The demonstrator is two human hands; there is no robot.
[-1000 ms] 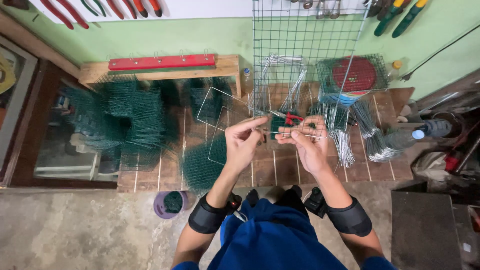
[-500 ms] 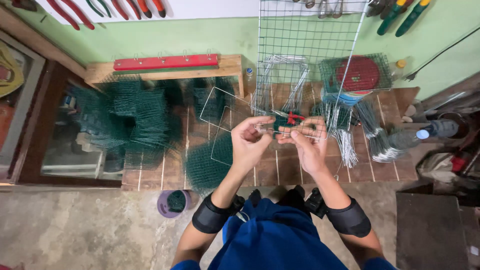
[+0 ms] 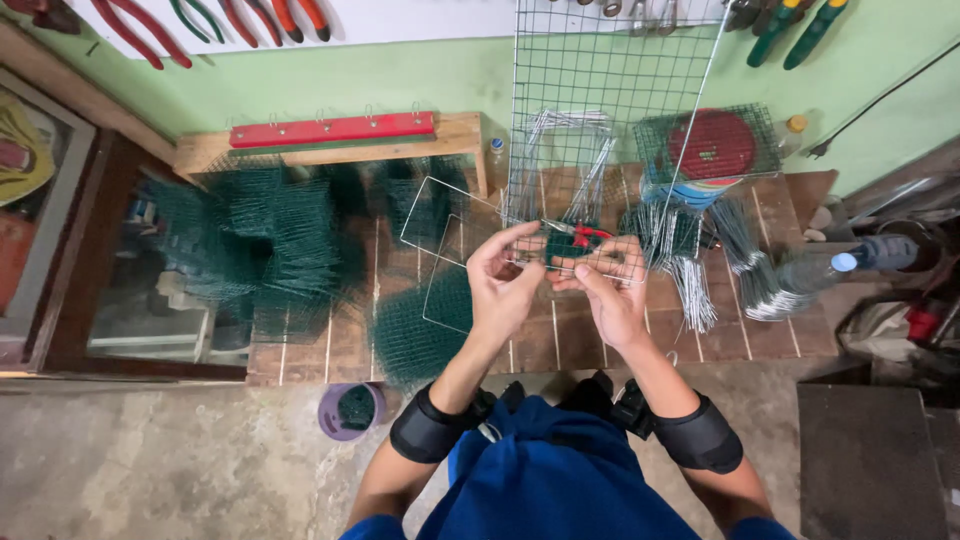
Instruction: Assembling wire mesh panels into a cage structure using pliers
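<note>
Head view: I look straight down on the wooden surface (image 3: 330, 345), a slatted top crowded with stock. Largest on it is the heap of green mesh pieces (image 3: 250, 250) spread over its left half, and a tall bare wire grid panel (image 3: 600, 90) stands against the green wall behind. To the right lie bundles of bright bent wire (image 3: 690, 270) and a green mesh basket (image 3: 705, 145) with a red disc inside. A small purple cup (image 3: 350, 410) sits on the concrete floor below the edge.

Between my hands is a thin rectangular wire frame (image 3: 445, 225), held just above the surface, its free end reaching left over the green mesh. My left hand (image 3: 505, 280) is curled, thumb and forefinger pinched on the frame's near rail; my right hand (image 3: 605, 290) is half closed, fingertips on the same rail just beside the left. Red-handled pliers (image 3: 585, 235) lie right behind my fingers.

I judge the frame light and springy, stiff enough to hold shape but easily bent, with slick thin wire; best gripped near a corner or cross-joint.
</note>
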